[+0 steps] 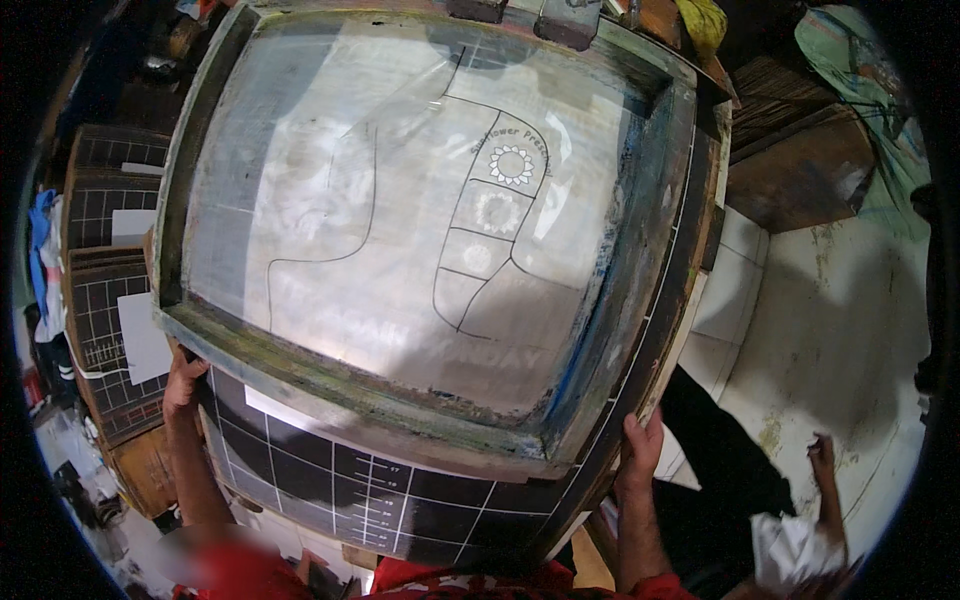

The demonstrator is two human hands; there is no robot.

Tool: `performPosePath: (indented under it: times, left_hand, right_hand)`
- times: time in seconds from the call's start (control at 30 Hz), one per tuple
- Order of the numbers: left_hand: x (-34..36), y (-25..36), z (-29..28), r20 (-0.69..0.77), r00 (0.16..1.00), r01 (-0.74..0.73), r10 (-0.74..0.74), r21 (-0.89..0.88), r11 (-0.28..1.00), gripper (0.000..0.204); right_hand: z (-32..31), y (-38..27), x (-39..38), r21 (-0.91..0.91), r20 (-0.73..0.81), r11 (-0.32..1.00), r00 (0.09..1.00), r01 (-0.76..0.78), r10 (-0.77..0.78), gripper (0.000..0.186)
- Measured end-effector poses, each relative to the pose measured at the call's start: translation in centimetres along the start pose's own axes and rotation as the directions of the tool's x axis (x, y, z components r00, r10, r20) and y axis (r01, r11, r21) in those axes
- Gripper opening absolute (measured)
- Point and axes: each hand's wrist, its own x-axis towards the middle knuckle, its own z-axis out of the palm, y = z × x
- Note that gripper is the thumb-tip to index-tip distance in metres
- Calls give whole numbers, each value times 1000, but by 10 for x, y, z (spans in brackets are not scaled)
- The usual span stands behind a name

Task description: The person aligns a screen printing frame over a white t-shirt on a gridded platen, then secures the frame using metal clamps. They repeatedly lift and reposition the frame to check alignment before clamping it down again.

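Note:
A large screen-printing frame (660, 200) with worn wooden sides lies over a black gridded board (300, 450). Its pale mesh (320, 290) carries dark curved lines and a column of flower shapes in segments. At the frame's near left corner, my left hand (187, 388) is closed, its fingers partly hidden beneath the wood. My right hand (640, 455) grips the board's right edge, beyond the frame's near right corner. A white strip (290, 408) shows on the board below the frame's near side.
Gridded boards (100, 340) with white sheets stand at the left. Metal clamps (568, 22) sit at the frame's far side. On the right are a wooden box (800, 175), green cloth (865, 90) and a stained pale surface (820, 290). Another person's hand (822, 455) shows at the lower right.

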Motion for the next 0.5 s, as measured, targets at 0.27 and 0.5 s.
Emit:
performPosePath:
  times: [0.27, 0.5]
  left_hand:
    - [-13, 17, 32, -79, 960, -278, 268, -197, 940, 45]
    - [-77, -38, 22, -316, 887, -209, 336, 375, 903, 45]
  right_hand:
    - [66, -14, -60, -599, 179, 366, 565, 712, -806, 71]
    - [132, 6, -81, -578, 644, 16, 468, 816, -605, 78]
